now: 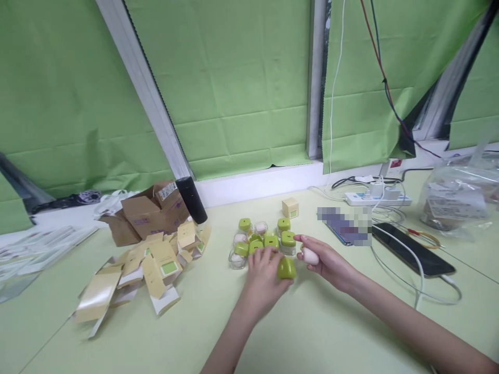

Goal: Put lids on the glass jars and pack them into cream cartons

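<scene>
My left hand (264, 272) is closed on a green lid (286, 268), its thumb along the near side. To the right, my right hand (326, 261) grips a small pale pink, rounded piece (311, 255) between thumb and fingers. Just beyond both hands stands a cluster of small clear containers with green lids (271, 240). Pale pinkish rounded pieces (260, 227) show among them. One clear container (237, 261) is at the cluster's left front. My left fingers reach over the cluster's near edge and hide part of it.
Flattened cream cartons (130, 272) and an open brown cardboard box (156, 213) lie left, beside a black cylinder (192, 200). A small cream box (290, 208) stands behind the cluster. Rightward are a black phone (413, 249), cables, a power strip (354, 199) and a plastic bag (456, 200).
</scene>
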Tool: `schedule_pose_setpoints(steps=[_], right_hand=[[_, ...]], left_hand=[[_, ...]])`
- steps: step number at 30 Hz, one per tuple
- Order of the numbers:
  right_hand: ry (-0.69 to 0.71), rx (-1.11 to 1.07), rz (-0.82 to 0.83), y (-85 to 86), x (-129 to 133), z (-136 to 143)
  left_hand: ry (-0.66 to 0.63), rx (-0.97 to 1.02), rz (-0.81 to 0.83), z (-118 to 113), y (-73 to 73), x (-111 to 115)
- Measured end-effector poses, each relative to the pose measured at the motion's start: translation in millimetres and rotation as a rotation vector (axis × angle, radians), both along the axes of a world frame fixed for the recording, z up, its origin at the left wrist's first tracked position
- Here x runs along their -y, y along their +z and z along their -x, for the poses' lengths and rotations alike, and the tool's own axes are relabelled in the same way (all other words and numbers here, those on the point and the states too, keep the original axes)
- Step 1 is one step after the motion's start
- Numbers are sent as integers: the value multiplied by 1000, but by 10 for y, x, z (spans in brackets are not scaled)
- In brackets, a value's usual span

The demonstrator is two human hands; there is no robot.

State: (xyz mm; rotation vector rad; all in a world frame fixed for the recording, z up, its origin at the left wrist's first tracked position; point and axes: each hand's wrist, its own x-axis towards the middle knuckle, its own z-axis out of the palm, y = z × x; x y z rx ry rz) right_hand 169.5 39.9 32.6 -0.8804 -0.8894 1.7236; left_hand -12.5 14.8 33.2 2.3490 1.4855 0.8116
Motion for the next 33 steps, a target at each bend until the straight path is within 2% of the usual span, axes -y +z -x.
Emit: schedule_pose_setpoints(steps=[3,6,8,10,13,16,18,23,28,33], right_hand=[[-75,0,18,7,-11,-15],[-136,39,35,11,-6,-8],[-132,94,-12,23,15,7],[-124,152,-129,41,43,25],[-69,230,-310,58,80,54],[31,302,-368,36,104,84],[79,355,-380,7,118,105],[132,489,-500,-55,144,131],[165,563,-641,-88,121,107],[139,686,-765,-103,68,64]], left_hand=[[37,579,279,-5,74,47],[-48,1138,552,-41,68,117],[-130,1339,687,-69,20,170],[-207,1443,834,-88,-41,216],[-266,1535,1065,-94,-112,251],[-182,1476,1187,-91,-127,249],[-117,1386,1194,-89,-120,243],[-72,1279,1165,-88,-125,263],[-29,1324,1183,-105,-152,298],[-11,1371,1092,-91,-161,292]])
